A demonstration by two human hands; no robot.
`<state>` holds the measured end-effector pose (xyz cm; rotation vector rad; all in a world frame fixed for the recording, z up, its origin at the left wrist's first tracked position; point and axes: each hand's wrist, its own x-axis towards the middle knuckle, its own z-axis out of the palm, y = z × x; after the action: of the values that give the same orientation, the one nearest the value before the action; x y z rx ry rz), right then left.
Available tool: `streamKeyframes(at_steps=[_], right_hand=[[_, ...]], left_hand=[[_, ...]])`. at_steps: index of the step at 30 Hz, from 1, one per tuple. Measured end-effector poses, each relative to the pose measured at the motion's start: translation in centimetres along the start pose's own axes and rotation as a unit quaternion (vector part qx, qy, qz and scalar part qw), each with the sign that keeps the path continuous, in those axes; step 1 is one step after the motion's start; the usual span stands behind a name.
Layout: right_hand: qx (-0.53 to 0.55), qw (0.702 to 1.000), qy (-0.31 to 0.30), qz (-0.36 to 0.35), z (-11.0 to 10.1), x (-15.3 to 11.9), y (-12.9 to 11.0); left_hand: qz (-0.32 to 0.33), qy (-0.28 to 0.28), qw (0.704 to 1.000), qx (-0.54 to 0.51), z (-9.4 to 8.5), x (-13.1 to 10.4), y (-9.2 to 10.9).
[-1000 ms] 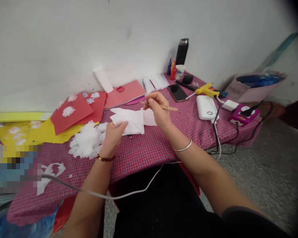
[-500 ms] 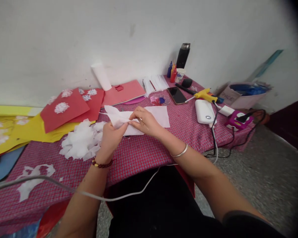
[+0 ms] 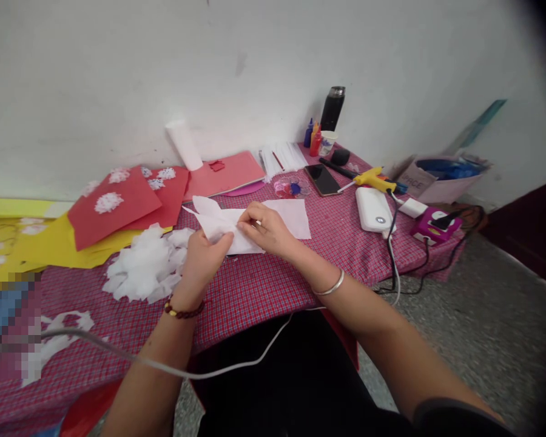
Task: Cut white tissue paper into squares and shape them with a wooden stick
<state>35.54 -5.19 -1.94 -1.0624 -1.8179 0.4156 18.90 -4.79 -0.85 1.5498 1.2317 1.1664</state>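
Between my hands is a thin white tissue paper (image 3: 216, 221), its upper left part raised and loosely folded. My left hand (image 3: 204, 258) grips its lower left side, the thumb lying on top. Bent fingers of my right hand (image 3: 266, 227) pinch the paper near its middle. Under and to the right of that hand lies a flat white sheet (image 3: 293, 217) on the checked tablecloth. A heap of ruffled white tissue paper (image 3: 143, 264) sits just left of my left hand.
Red cards with paper flowers (image 3: 118, 209) lie at the left. Behind are a white paper roll (image 3: 185, 145), a red folder (image 3: 227, 176) and a paint palette (image 3: 291, 187). Rightward are a phone (image 3: 323, 179), yellow glue gun (image 3: 373, 179) and power bank (image 3: 374, 209). A white cable (image 3: 227, 367) crosses in front.
My left thumb has drawn slightly away from my right fingers, leaving more of the tissue paper visible between the hands. The view has shifted a little.
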Motion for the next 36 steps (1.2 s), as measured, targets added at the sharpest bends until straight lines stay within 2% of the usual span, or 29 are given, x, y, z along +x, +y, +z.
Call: streamKeyframes(at_steps=[5, 13, 19, 24, 27, 32, 36], right_hand=[[0.041, 0.999, -0.006, 0.034, 0.2, 0.0, 0.1], [0.103, 0.992, -0.014, 0.076, 0.6, 0.0, 0.5], [0.141, 0.988, -0.012, 0.065, 0.9, -0.3, 0.4], [0.197, 0.975, -0.047, 0.091, 1.0, -0.3, 0.3], [0.148, 0.983, -0.059, 0.090, 0.8, -0.2, 0.3], [0.009, 0.999, -0.023, 0.044, 0.6, -0.1, 0.2], [-0.018, 0.999, -0.015, 0.034, 0.6, -0.1, 0.1]], left_hand=[[0.031, 0.005, 0.999, -0.013, 0.0, 0.1, -0.5], [0.027, 0.003, 0.999, 0.024, -0.2, 0.2, -0.8], [0.028, -0.030, 0.999, 0.022, -0.3, 0.3, -1.0], [0.012, -0.024, 1.000, 0.002, -0.2, 0.4, -1.5], [0.000, -0.026, 0.999, -0.020, -0.2, 0.6, -1.9], [-0.008, -0.015, 1.000, -0.021, -0.2, 0.7, -1.9], [-0.027, -0.018, 0.999, -0.030, -0.1, 0.7, -2.0]])
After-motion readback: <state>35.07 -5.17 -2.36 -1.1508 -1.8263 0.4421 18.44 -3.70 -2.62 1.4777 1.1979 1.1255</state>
